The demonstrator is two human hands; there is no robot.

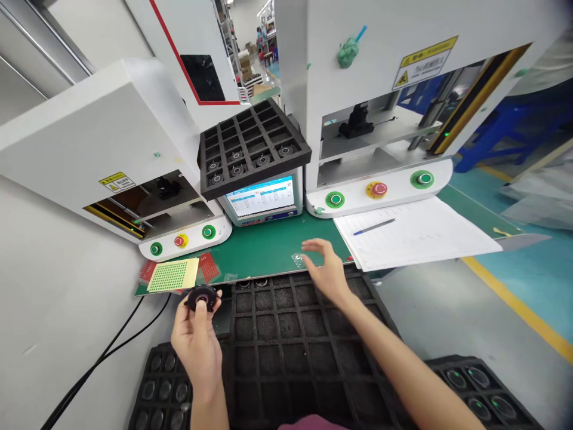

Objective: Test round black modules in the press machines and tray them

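My left hand pinches a round black part with a ring at its centre, thumb on its face. The part is held up near the front edge of the green table. Across from it, my right hand holds nothing and its fingers are apart. It hovers over the table's edge, close to a small clear plastic scrap. Below both hands lies a large black foam tray with square pockets; a few round parts show in its far row.
White press machines stand left and right, with a screen between. A tilted black tray with several round parts rests above the screen. Green-dot stickers, papers and a pen lie on the table. Cables hang left.
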